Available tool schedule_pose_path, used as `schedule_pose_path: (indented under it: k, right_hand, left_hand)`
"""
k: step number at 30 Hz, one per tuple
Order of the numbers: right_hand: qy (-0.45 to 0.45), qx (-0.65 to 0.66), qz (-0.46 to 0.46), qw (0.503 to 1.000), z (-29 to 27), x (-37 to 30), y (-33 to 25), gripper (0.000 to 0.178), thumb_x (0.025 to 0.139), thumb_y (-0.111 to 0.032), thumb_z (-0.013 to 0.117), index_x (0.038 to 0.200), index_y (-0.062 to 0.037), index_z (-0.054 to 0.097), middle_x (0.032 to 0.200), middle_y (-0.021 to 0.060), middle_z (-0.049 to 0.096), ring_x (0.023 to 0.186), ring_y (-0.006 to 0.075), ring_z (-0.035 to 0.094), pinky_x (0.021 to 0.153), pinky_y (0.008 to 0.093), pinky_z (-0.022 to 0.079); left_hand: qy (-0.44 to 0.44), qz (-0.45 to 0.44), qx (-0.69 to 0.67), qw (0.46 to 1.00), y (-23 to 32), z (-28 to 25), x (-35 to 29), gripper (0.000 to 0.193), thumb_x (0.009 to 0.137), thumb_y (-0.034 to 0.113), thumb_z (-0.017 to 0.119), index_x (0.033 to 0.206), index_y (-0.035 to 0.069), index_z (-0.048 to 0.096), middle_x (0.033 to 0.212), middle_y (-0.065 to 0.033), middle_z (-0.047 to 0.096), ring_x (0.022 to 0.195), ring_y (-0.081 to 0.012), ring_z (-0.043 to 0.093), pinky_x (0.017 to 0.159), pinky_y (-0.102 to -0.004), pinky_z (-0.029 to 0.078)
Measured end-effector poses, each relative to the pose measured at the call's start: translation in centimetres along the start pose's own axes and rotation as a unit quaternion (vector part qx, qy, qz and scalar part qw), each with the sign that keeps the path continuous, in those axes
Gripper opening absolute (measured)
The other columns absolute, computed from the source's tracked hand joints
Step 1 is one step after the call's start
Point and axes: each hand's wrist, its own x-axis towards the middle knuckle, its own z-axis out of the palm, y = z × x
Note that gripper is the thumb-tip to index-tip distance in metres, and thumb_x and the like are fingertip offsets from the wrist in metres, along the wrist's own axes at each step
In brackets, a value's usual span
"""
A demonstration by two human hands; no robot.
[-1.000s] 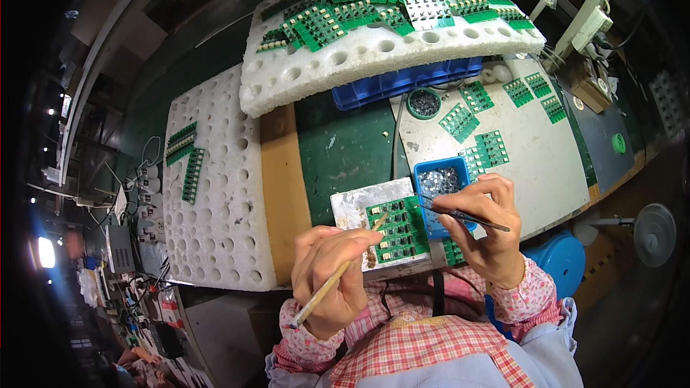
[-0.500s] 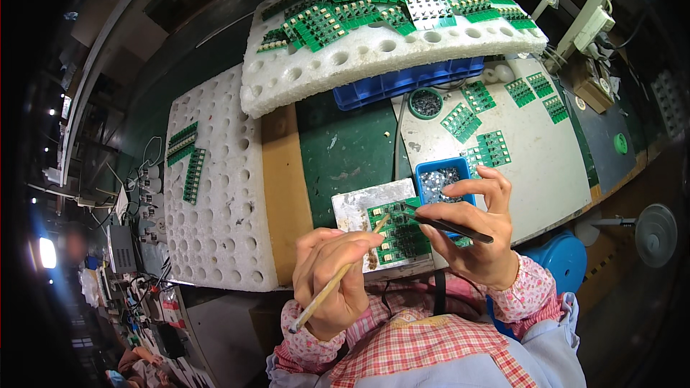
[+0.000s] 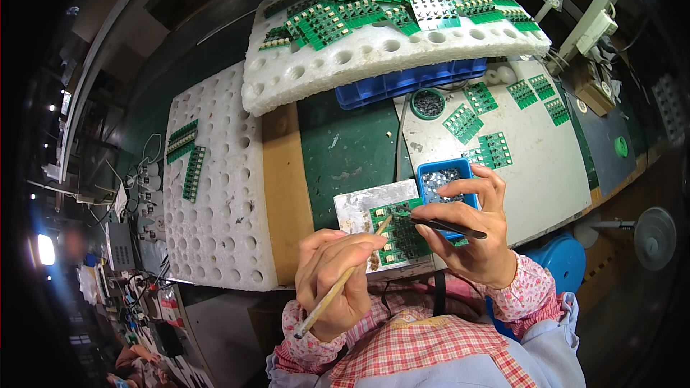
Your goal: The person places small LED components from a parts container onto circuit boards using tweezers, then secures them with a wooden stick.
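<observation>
A green circuit board (image 3: 394, 250) with several white and dark parts lies on a pale, scuffed metal block (image 3: 353, 205) before me. My left hand (image 3: 327, 273) is closed around a thin wooden stick (image 3: 329, 300), and its tip touches or nearly touches the board's upper part. Pinched in my right hand (image 3: 478, 233) are black tweezers (image 3: 460, 228), pointing left with their tips at the same spot. Whether the tips grip a small part cannot be made out. Beneath the right fingers sits a small blue box (image 3: 421, 185) holding many tiny shiny parts.
A round green dish (image 3: 415, 104) of dark bits and loose circuit boards (image 3: 463, 123) lie on a whitish sheet (image 3: 535, 179). Behind, a white foam slab (image 3: 323, 79) piled with boards rests over a blue crate (image 3: 402, 85). Another holed foam slab (image 3: 215, 230) lies left.
The tweezers and right hand have shifted slightly left over the board. The left hand and stick hold nearly the same place. The whole view has drifted a little.
</observation>
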Motion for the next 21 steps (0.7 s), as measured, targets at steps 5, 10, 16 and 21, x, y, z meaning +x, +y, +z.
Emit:
schedule_pose_path:
  k: [5, 10, 16, 21]
  right_hand:
    - [-0.004, 0.007, 0.013, 1.0, 0.27, -0.23, 0.16, 0.027, 0.069, -0.008, 0.083, 0.094, -0.0158, 0.075, 0.09, -0.007, 0.07, 0.095, 0.02, 0.06, 0.102, 0.0503, 0.033]
    - [-0.005, 0.006, 0.016, 1.0, 0.3, -0.21, 0.22, 0.026, 0.069, -0.009, 0.083, 0.093, -0.0158, 0.075, 0.09, -0.007, 0.07, 0.095, 0.0197, 0.06, 0.103, 0.0503, 0.033]
    - [-0.004, 0.006, 0.015, 1.0, 0.29, -0.32, 0.26, 0.026, 0.069, -0.009, 0.083, 0.093, -0.0157, 0.075, 0.09, -0.0068, 0.069, 0.094, 0.0194, 0.06, 0.103, 0.0504, 0.034]
    - [-0.007, 0.002, 0.002, 1.0, 0.09, -0.1, 0.25, 0.028, 0.071, -0.01, 0.083, 0.097, -0.0128, 0.073, 0.091, -0.0051, 0.071, 0.093, 0.0191, 0.061, 0.101, 0.0499, 0.035]
  left_hand:
    - [-0.003, 0.002, 0.001, 1.0, -0.03, -0.07, 0.07, 0.01, 0.101, 0.004, 0.046, 0.109, 0.002, 0.05, 0.089, -0.0121, 0.072, 0.079, -0.0221, 0.068, 0.084, -0.0415, 0.045]
    - [-0.004, 0.003, -0.001, 1.0, -0.11, 0.05, 0.08, 0.01, 0.101, 0.005, 0.046, 0.109, 0.002, 0.05, 0.088, -0.0121, 0.072, 0.078, -0.0215, 0.067, 0.084, -0.0413, 0.045]
    - [0.003, -0.006, 0.0, 1.0, -0.13, -0.08, 0.0, 0.013, 0.096, 0.003, 0.055, 0.109, 0.006, 0.053, 0.092, -0.0084, 0.074, 0.082, -0.0202, 0.071, 0.081, -0.0366, 0.049]
    - [0.005, -0.008, 0.001, 1.0, -0.17, -0.07, 0.01, 0.012, 0.097, 0.004, 0.055, 0.109, 0.006, 0.053, 0.092, -0.0082, 0.074, 0.082, -0.02, 0.071, 0.081, -0.0368, 0.049]
